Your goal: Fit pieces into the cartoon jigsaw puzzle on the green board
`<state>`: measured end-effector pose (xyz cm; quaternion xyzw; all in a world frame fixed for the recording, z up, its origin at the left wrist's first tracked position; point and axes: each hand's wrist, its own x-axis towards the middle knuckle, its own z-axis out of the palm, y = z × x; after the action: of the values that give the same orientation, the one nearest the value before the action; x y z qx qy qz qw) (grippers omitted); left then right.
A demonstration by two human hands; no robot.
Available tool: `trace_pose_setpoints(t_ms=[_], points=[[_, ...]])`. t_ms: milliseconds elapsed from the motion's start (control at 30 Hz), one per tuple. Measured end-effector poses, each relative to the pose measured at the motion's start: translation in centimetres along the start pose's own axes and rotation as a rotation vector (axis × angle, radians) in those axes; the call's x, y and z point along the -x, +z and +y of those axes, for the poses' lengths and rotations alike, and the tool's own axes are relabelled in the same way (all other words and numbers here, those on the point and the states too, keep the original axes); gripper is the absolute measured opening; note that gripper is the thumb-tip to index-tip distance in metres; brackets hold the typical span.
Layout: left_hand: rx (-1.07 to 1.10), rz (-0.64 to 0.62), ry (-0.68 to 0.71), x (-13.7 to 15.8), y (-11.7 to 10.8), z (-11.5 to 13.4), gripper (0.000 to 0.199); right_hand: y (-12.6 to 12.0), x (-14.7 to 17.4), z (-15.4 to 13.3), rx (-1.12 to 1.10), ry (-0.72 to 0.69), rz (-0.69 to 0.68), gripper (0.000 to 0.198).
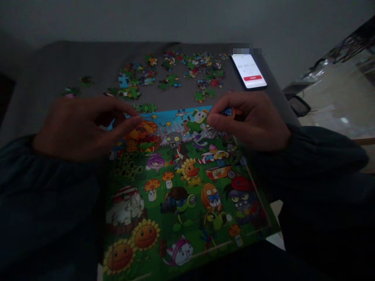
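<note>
A colourful picture board printed with plants and zombies lies in front of me, its lower part near my lap. My left hand hovers over its upper left corner, thumb and forefinger pinched; anything between the tips is too dark to make out. Over the upper right edge is my right hand, thumb and forefinger pressed together beside a white-and-green figure. I cannot tell whether that figure is a piece in my fingers or part of the picture. Loose jigsaw pieces lie beyond both hands.
The grey tabletop holds several clusters of jigsaw pieces towards the back. A phone with a lit screen lies at the back right. Past the table's right edge is a shiny floor with dark objects.
</note>
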<state>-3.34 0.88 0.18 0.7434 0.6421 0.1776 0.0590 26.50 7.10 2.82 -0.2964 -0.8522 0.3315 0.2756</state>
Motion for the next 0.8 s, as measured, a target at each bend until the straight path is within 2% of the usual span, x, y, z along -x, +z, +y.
trace_pose_setpoints(t_ms=[100,200,333,400,533,667,800], points=[[-0.057,0.067,0.133,0.0,0.1,0.9,0.023,0.4,0.1,-0.3,0.021,0.002,-0.062,0.015],[-0.038,-0.017,0.177,0.1,0.0,1.3,0.027,1.0,0.5,-0.6,0.006,-0.007,-0.142,0.015],[-0.019,-0.165,0.196,0.1,0.0,1.4,0.031,1.9,1.1,-1.0,-0.067,-0.026,-0.264,0.019],[0.049,-0.253,0.249,0.1,0.0,1.4,0.032,2.2,1.2,-1.1,-0.091,-0.030,-0.303,0.018],[0.174,-0.491,0.344,0.3,0.2,1.9,0.030,2.5,1.4,-1.0,-0.085,-0.019,-0.293,0.017],[0.167,-0.689,0.319,0.4,0.3,2.4,0.027,2.8,1.4,-0.9,-0.100,0.014,-0.291,0.018],[0.138,-0.792,0.278,0.4,0.3,2.6,0.025,3.1,1.4,-1.0,-0.117,0.013,-0.368,0.018]])
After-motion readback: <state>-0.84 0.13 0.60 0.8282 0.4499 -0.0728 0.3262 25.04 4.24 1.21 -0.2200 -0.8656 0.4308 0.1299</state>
